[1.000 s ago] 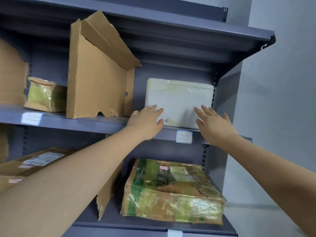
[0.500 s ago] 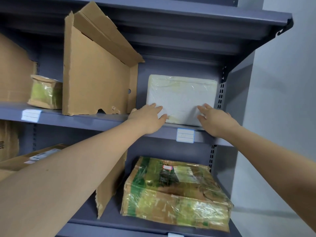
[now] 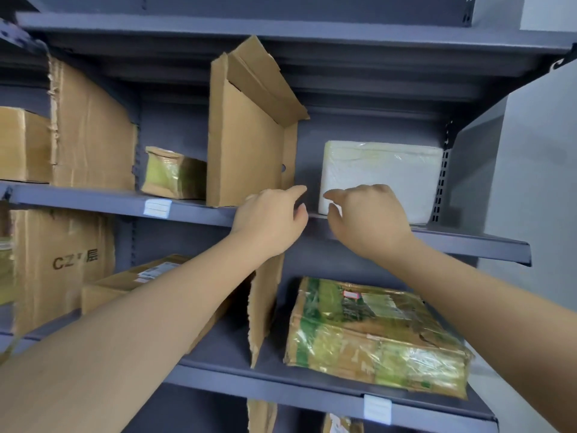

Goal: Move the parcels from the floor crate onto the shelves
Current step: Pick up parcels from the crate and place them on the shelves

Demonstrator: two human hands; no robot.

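Observation:
A white parcel (image 3: 387, 179) wrapped in clear film stands upright at the right end of the upper grey shelf (image 3: 462, 242), against the back panel. My right hand (image 3: 365, 217) hovers just in front of its lower left corner, fingers loosely curled and holding nothing. My left hand (image 3: 271, 217) hangs beside it at the shelf's front edge, near the foot of a cardboard divider (image 3: 246, 145), fingers relaxed and empty. The floor crate is out of view.
A small green-taped parcel (image 3: 171, 173) sits left of the divider, with more cardboard sheets (image 3: 90, 129) and a brown box (image 3: 22, 145) further left. On the lower shelf lie a large green-wrapped carton (image 3: 374, 335), a brown labelled box (image 3: 137, 279) and another divider (image 3: 265, 304).
Both hands have come off the white parcel and drawn back to its left, fingers curling loosely. The parcel stays upright on the shelf. The view has shifted, showing more shelving to the left.

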